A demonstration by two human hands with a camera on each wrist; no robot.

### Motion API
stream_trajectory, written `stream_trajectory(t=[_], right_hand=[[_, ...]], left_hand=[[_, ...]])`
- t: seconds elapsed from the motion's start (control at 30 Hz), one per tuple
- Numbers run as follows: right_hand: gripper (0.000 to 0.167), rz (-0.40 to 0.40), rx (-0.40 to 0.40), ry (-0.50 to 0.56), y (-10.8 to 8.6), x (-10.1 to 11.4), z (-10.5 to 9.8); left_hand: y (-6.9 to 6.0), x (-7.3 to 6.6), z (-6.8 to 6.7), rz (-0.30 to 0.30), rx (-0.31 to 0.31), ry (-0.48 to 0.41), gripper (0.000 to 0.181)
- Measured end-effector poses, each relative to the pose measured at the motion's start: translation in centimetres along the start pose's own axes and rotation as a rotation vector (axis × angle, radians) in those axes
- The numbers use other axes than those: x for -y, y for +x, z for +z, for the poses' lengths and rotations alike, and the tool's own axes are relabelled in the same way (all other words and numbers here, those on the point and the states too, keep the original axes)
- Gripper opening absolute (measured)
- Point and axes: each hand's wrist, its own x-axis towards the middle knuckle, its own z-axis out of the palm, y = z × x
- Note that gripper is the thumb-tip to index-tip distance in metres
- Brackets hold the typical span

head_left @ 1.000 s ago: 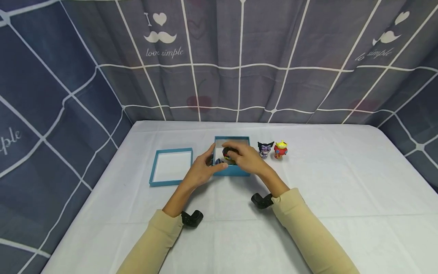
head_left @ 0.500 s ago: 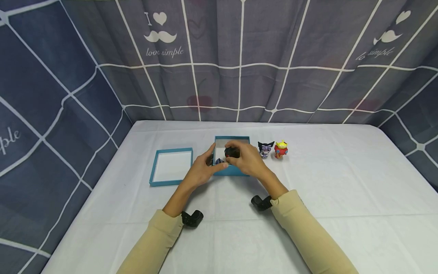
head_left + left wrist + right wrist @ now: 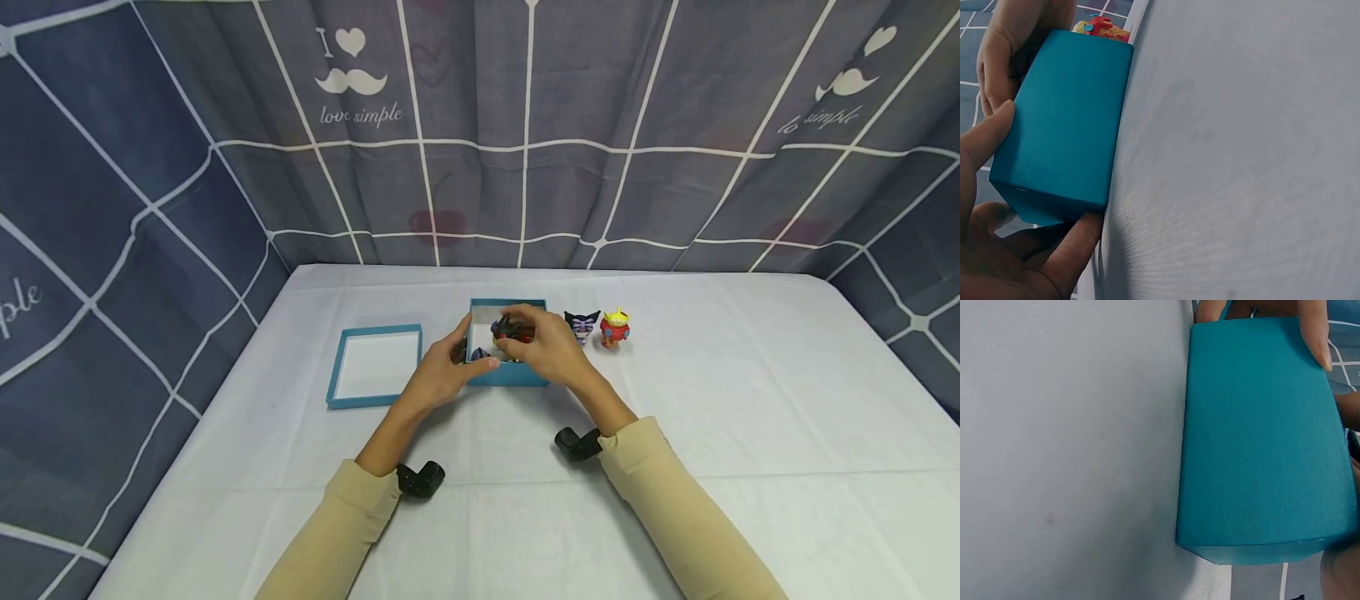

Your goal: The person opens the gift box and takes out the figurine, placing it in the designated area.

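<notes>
a: head view light?
b: bright, even on the white cloth; curtain behind the box dimmer.
a: shadows?
b: soft, on the cloth just in front of the box.
a: wrist views?
b: both dimmer, greyish; cloth beside the box low on detail.

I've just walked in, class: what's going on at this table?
A person's left hand grips a blue box; the right hand holds a dark figurine at the box's opening. A purple figurine and a red figurine stand on the white cloth to the right; a blue lid lies to the left.
</notes>
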Motion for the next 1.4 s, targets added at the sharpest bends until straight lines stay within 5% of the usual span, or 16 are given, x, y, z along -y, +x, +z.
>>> stream_trajectory(t=[0.37, 0.6, 1.4], right_hand=[[0.048, -0.011, 0.086, 0.054, 0.0, 0.2, -0.2], [0.046, -0.037, 0.104, 0.179, -0.1, -0.4, -0.7], [0.047, -0.039, 0.141, 0.272, -0.2, -0.9, -1.1]], left_hand=[[0.2, 0.2, 0.0, 0.014, 0.006, 0.004, 0.089], [0.1, 0.0, 0.1, 0.017, -0.007, 0.04, 0.089], [0.2, 0.1, 0.1, 0.024, -0.008, 0.015, 0.089]])
